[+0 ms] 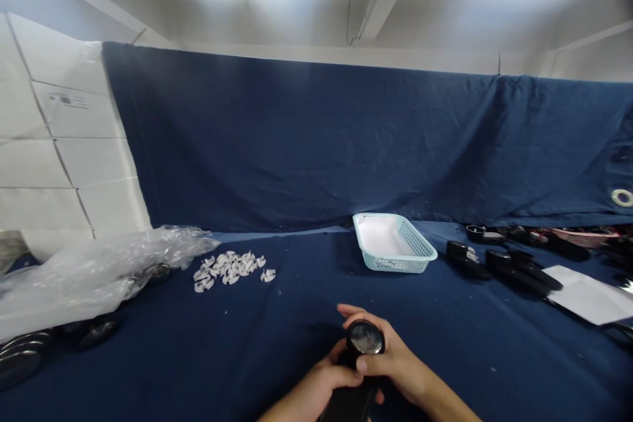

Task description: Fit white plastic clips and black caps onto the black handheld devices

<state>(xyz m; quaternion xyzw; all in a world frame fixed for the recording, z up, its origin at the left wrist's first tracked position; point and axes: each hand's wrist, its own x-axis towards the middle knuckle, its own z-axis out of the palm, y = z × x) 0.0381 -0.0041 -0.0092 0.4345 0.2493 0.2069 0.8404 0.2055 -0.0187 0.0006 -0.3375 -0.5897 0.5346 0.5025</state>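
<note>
Black device with a shiny round end, near side, about middle: my left hand grips its body, my right hand curls round that end. White pieces piled farther left; pale blue basket far, right of them.

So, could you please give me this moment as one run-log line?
left hand: holds black device | right hand: holds it near round end | basket: beyond hands | white parts: loose pile, left

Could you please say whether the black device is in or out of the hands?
In: left hand and right hand are wrapped around the black device.
</note>
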